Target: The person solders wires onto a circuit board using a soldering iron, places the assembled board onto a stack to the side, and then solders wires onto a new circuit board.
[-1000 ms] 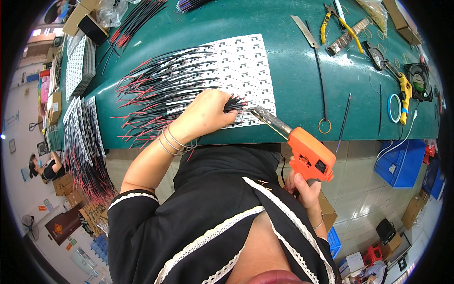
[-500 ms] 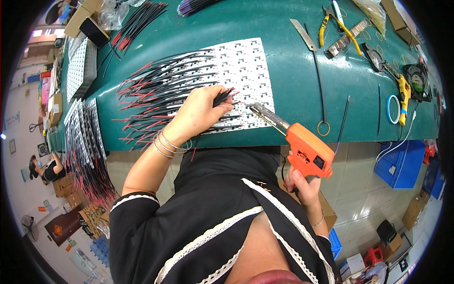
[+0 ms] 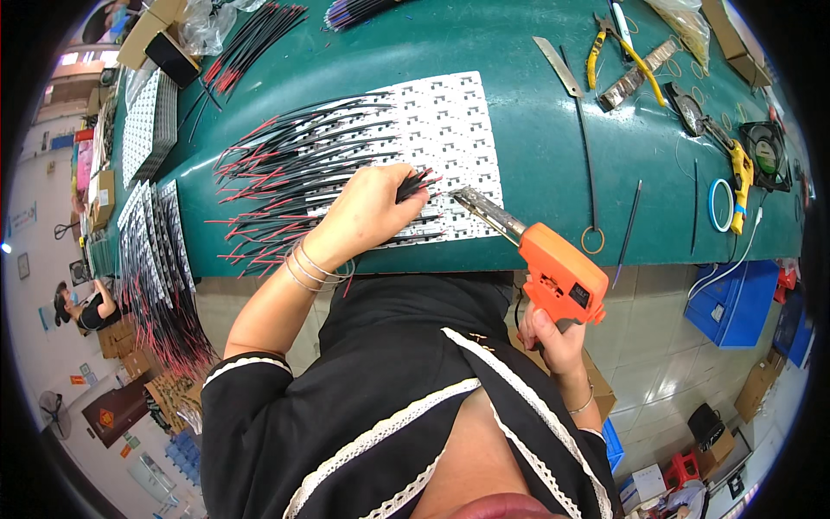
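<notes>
My left hand (image 3: 373,206) is closed round a small bundle of black and red wires (image 3: 417,183), whose ends poke out toward the right. Below it lies a white circuit board panel (image 3: 450,112) with rows of small dark marks. Rows of black wires with red tips (image 3: 268,186) stretch from the panel off its left side. In my right hand (image 3: 555,337) is the grip of an orange soldering gun (image 3: 562,270). Its metal tip (image 3: 462,197) points left, just over the panel and close to the wire ends. Whether tip and wire touch, I cannot tell.
Stacked white panels (image 3: 149,130) and wired panels (image 3: 160,251) sit at the left edge. Loose wires (image 3: 255,43) lie at the far left. Rightward are a steel blade (image 3: 558,67), yellow-handled pliers (image 3: 596,56), a second yellow soldering iron (image 3: 741,186) and a small fan (image 3: 764,154).
The soldering gun has shifted slightly left and up. My left hand, holding the wires, has moved a little to the right, and its fingers have turned slightly.
</notes>
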`<state>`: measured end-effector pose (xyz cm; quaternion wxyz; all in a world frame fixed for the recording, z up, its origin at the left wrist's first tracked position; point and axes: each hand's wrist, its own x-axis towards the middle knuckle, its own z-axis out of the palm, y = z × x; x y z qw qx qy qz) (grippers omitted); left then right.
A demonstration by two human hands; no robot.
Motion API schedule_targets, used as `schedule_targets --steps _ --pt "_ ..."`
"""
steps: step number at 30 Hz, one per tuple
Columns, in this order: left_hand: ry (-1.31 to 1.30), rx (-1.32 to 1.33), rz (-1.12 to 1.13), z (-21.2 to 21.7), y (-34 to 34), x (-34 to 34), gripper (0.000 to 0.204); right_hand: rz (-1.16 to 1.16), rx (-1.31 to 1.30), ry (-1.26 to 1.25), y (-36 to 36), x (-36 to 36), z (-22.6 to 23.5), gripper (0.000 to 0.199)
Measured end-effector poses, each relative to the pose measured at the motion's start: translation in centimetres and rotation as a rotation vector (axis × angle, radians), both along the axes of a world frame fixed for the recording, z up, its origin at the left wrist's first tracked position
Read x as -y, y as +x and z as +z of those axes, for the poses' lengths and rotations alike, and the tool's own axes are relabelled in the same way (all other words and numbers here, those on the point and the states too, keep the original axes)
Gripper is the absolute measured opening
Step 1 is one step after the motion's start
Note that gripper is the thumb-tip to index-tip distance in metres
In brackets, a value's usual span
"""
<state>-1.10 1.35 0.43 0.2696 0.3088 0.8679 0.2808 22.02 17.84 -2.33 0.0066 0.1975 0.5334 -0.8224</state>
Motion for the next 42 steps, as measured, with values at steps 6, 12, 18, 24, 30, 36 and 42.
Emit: schedule_targets --steps 6,12,18,24,30,36,42 --pt "-0.008 -0.013 0.010 -0.59 -0.05 -0.09 0.021 -0.018 0.023 0.015 -0.21 0.32 0.24 0.039" --pt "-0.022 -0.020 0.001 -0.54 -0.10 -0.28 0.021 -0.001 0.039 0.024 -0.40 0.33 0.05 0.028" --pt "0.007 -0.052 -0.016 -0.53 -0.08 -0.32 0.022 0.017 0.041 0.043 -0.41 0.35 -0.06 0.026" --pt "0.011 -0.054 -0.015 -0.66 -0.07 -0.28 0.023 -0.023 0.007 0.001 -0.24 0.14 0.12 0.034" --pt "-0.004 -0.055 -0.026 -0.63 -0.08 -0.31 0.023 0.001 0.001 0.003 -0.48 0.06 0.15 0.033" --pt "-0.012 -0.059 -0.036 -0.69 -0.25 -0.27 0.023 -0.009 0.030 -0.011 -0.71 0.24 0.24 0.025" --pt "-0.029 -0.047 -0.037 -0.70 -0.30 -0.23 0.023 -0.010 0.052 0.013 -0.89 0.36 0.23 0.020"
